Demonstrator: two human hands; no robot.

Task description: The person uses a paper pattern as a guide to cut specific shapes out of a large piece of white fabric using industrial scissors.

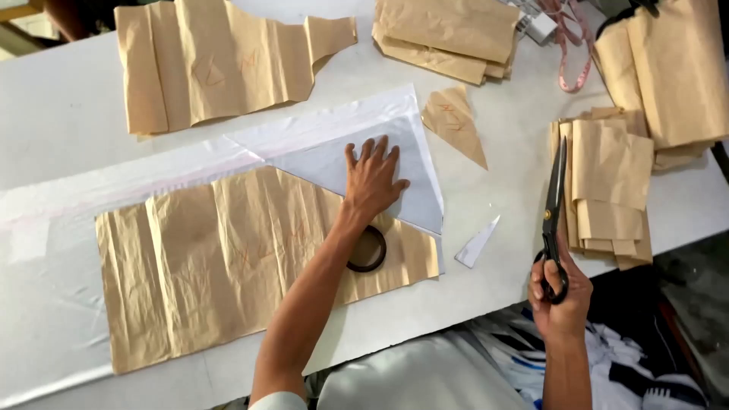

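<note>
White table (61,114), white fabric (45,228), brown paper patterns (213,64), possibly a tape measure (569,57)

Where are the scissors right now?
In the head view, the scissors are at the table's right side, held upright in the right hand, blades shut, just left of a stack of folded brown paper.

No packages, labels, signs or screens show on the table.

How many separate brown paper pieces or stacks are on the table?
6: the large sheet under the left hand, a shaped piece top left, a stack top centre, a small triangle, a stack by the scissors, a bundle top right. Stacks hide further sheets.
</note>
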